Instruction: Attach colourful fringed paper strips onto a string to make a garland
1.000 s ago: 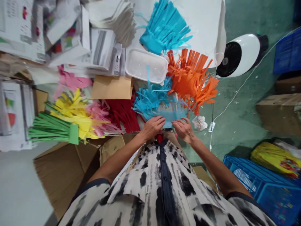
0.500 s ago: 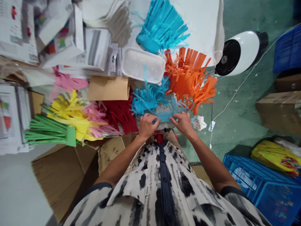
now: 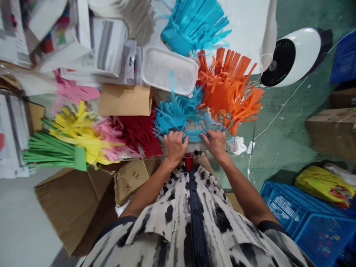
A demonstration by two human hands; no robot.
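Note:
My left hand point(image 3: 174, 145) and my right hand point(image 3: 216, 142) both grip the near edge of a blue fringed paper piece point(image 3: 178, 115) lying at the table's front edge, fingers curled over it. The paper's cut strips fan away from me. An orange fringed paper bunch point(image 3: 229, 91) lies just beyond my right hand. Red fringed paper point(image 3: 140, 132) lies to the left of my left hand.
Yellow and pink fringes point(image 3: 89, 136) and a green fringe point(image 3: 50, 154) lie at left. A white plastic tray point(image 3: 168, 75), a brown envelope point(image 3: 125, 100), another blue fringe point(image 3: 194, 22) and printed boxes lie behind. Cardboard boxes point(image 3: 72, 204), blue crates point(image 3: 306, 218) and a fan point(image 3: 294, 55) stand on the floor.
Both hands went from lying flat on the blue paper to curling their fingers over its near edge, and the paper bunched up between them. The view shifted slightly.

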